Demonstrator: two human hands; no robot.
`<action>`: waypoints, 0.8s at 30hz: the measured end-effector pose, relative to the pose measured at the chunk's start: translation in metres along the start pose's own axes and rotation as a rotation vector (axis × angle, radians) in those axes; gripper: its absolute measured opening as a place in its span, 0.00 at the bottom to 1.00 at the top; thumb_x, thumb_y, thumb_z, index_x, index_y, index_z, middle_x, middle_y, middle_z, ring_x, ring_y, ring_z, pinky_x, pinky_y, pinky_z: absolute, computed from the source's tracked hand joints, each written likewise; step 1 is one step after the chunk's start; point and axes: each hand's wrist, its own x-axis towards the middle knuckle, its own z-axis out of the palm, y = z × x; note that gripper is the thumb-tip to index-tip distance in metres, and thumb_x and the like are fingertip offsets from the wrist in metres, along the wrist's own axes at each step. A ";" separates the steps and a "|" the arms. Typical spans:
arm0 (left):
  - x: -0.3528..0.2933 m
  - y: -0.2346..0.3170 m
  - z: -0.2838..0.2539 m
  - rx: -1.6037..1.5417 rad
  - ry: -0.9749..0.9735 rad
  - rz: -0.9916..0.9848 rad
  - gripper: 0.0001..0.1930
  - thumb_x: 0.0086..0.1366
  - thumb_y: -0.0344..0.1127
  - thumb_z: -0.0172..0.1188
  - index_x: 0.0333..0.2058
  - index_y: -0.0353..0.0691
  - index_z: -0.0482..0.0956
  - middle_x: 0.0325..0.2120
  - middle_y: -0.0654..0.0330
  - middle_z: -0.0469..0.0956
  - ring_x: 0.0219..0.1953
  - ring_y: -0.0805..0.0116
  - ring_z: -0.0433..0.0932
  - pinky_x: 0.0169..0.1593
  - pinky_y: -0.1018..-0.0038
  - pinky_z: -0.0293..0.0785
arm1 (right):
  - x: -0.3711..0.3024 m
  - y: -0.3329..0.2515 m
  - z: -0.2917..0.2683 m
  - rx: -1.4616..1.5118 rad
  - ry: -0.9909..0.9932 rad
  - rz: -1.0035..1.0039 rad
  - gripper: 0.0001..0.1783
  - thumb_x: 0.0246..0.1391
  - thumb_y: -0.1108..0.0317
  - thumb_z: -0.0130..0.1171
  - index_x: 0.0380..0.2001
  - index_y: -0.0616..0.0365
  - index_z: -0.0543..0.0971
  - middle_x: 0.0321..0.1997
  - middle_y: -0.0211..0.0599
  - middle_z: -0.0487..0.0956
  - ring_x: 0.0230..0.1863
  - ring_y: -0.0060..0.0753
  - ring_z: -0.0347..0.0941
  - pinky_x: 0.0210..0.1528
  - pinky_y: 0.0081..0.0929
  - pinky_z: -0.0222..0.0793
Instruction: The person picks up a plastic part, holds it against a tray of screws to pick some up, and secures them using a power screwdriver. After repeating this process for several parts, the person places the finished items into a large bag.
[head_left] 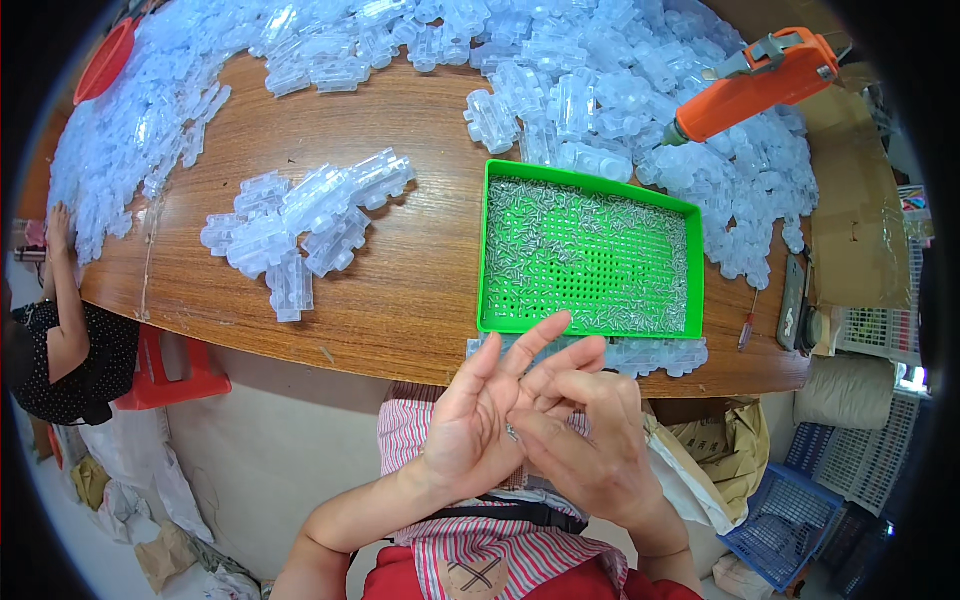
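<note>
Palm up, my left hand (pixel 468 420) is open with its fingers spread, near the table's front edge. A few small silver screws (pixel 512 432) show at its palm. My right hand (pixel 602 440) reaches over that palm, thumb and fingertips pinched at the screws; how many it grips is hidden. Just beyond both hands lies a green perforated tray (pixel 590 332), with many small silver screws spread over its bottom. Clear plastic housings (pixel 655 357) stick out under the tray's near edge.
A small pile of clear housings (pixel 300 225) lies left of the tray. Larger heaps (pixel 610 60) cover the back. An orange electric screwdriver (pixel 755 88) hangs at the right over them. A co-worker's arm (pixel 65 290) rests at the far left. A screwdriver (pixel 747 325) lies right.
</note>
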 end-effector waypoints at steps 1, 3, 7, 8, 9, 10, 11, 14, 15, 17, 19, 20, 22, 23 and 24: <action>0.000 0.000 0.000 0.001 -0.004 -0.001 0.33 0.71 0.56 0.31 0.66 0.41 0.48 0.63 0.49 0.57 0.68 0.54 0.48 0.68 0.57 0.44 | -0.001 0.000 -0.002 -0.009 -0.015 -0.019 0.15 0.40 0.68 0.62 0.37 0.50 0.80 0.46 0.29 0.70 0.42 0.31 0.66 0.40 0.31 0.60; 0.000 -0.001 0.002 -0.054 0.017 -0.013 0.33 0.70 0.57 0.31 0.66 0.41 0.48 0.63 0.48 0.56 0.68 0.54 0.48 0.68 0.57 0.44 | -0.001 0.000 -0.003 -0.021 -0.029 -0.040 0.15 0.41 0.68 0.62 0.37 0.50 0.80 0.46 0.29 0.70 0.41 0.32 0.66 0.40 0.31 0.60; 0.000 -0.001 0.004 -0.066 -0.014 -0.030 0.33 0.70 0.57 0.30 0.66 0.41 0.47 0.63 0.48 0.56 0.68 0.54 0.46 0.69 0.56 0.42 | -0.002 0.000 0.001 -0.002 0.030 0.020 0.14 0.40 0.70 0.64 0.35 0.51 0.79 0.43 0.29 0.71 0.39 0.32 0.65 0.39 0.29 0.60; 0.000 -0.001 0.005 -0.091 -0.015 -0.030 0.32 0.71 0.56 0.30 0.65 0.41 0.49 0.63 0.47 0.56 0.66 0.54 0.52 0.66 0.59 0.50 | -0.002 0.000 0.001 0.031 0.070 0.046 0.14 0.40 0.71 0.65 0.34 0.51 0.79 0.42 0.29 0.71 0.38 0.32 0.65 0.39 0.29 0.60; 0.000 -0.001 0.006 -0.117 -0.016 -0.031 0.31 0.71 0.55 0.31 0.64 0.40 0.50 0.63 0.46 0.56 0.64 0.55 0.57 0.64 0.61 0.57 | -0.002 0.000 0.001 0.028 0.070 0.048 0.14 0.40 0.71 0.65 0.34 0.51 0.79 0.42 0.29 0.71 0.38 0.32 0.65 0.39 0.29 0.60; -0.001 -0.001 0.006 -0.119 -0.015 -0.036 0.31 0.71 0.55 0.31 0.64 0.40 0.50 0.63 0.46 0.56 0.64 0.55 0.57 0.64 0.61 0.57 | -0.003 0.000 0.000 0.067 0.116 0.067 0.14 0.38 0.73 0.66 0.33 0.51 0.79 0.41 0.29 0.71 0.37 0.31 0.65 0.38 0.29 0.59; -0.002 0.000 0.006 -0.027 0.001 -0.044 0.29 0.72 0.53 0.32 0.63 0.39 0.52 0.62 0.46 0.58 0.63 0.55 0.60 0.63 0.62 0.59 | -0.004 0.000 -0.001 0.104 0.163 0.088 0.14 0.37 0.74 0.67 0.32 0.51 0.79 0.39 0.29 0.71 0.37 0.31 0.65 0.38 0.29 0.59; -0.007 0.001 0.003 0.242 0.138 -0.100 0.20 0.72 0.44 0.42 0.53 0.35 0.64 0.55 0.49 0.67 0.58 0.62 0.68 0.60 0.67 0.65 | -0.009 0.003 -0.005 0.125 0.286 0.176 0.15 0.36 0.75 0.67 0.31 0.51 0.79 0.38 0.29 0.72 0.35 0.31 0.65 0.37 0.28 0.58; -0.009 0.001 0.001 0.343 0.190 -0.126 0.17 0.71 0.41 0.45 0.51 0.35 0.67 0.52 0.51 0.70 0.56 0.64 0.70 0.59 0.69 0.67 | -0.011 0.006 -0.004 0.084 0.328 0.190 0.14 0.36 0.75 0.67 0.31 0.51 0.79 0.37 0.30 0.72 0.35 0.31 0.65 0.37 0.28 0.57; -0.016 -0.001 -0.014 0.242 0.153 -0.169 0.13 0.70 0.37 0.49 0.47 0.35 0.70 0.46 0.53 0.75 0.50 0.66 0.75 0.54 0.70 0.73 | -0.011 0.007 -0.006 -0.022 0.318 0.188 0.15 0.36 0.75 0.67 0.31 0.52 0.79 0.38 0.31 0.72 0.36 0.31 0.66 0.38 0.28 0.58; -0.019 -0.002 -0.016 0.204 0.164 -0.137 0.11 0.69 0.34 0.50 0.45 0.34 0.71 0.42 0.54 0.77 0.46 0.65 0.77 0.51 0.69 0.77 | -0.011 0.005 -0.006 -0.017 0.271 0.171 0.14 0.37 0.74 0.67 0.32 0.53 0.78 0.39 0.30 0.71 0.38 0.33 0.67 0.41 0.30 0.59; -0.019 -0.001 -0.019 0.233 0.188 -0.133 0.11 0.68 0.33 0.50 0.45 0.34 0.72 0.41 0.54 0.77 0.45 0.65 0.78 0.50 0.70 0.78 | -0.010 0.006 -0.002 -0.013 0.259 0.155 0.14 0.37 0.73 0.67 0.32 0.53 0.78 0.39 0.30 0.71 0.39 0.33 0.68 0.42 0.30 0.59; -0.019 0.001 -0.023 0.264 0.234 -0.109 0.11 0.68 0.32 0.51 0.45 0.33 0.72 0.39 0.53 0.78 0.42 0.66 0.80 0.46 0.73 0.80 | -0.008 0.007 0.002 -0.035 0.275 0.105 0.15 0.35 0.75 0.66 0.31 0.55 0.78 0.37 0.31 0.71 0.36 0.35 0.66 0.38 0.31 0.61; -0.020 0.003 -0.026 0.274 0.213 -0.100 0.11 0.68 0.32 0.51 0.45 0.33 0.72 0.39 0.53 0.78 0.42 0.66 0.80 0.45 0.73 0.81 | -0.007 0.006 0.004 -0.044 0.280 0.087 0.15 0.36 0.75 0.66 0.33 0.56 0.79 0.37 0.32 0.71 0.37 0.35 0.66 0.38 0.31 0.62; -0.019 0.004 -0.028 0.283 0.191 -0.090 0.11 0.68 0.33 0.51 0.45 0.33 0.72 0.39 0.53 0.78 0.41 0.66 0.80 0.45 0.73 0.81 | -0.007 0.005 0.002 -0.071 0.274 0.081 0.16 0.36 0.74 0.65 0.34 0.58 0.79 0.39 0.32 0.72 0.37 0.34 0.67 0.40 0.31 0.63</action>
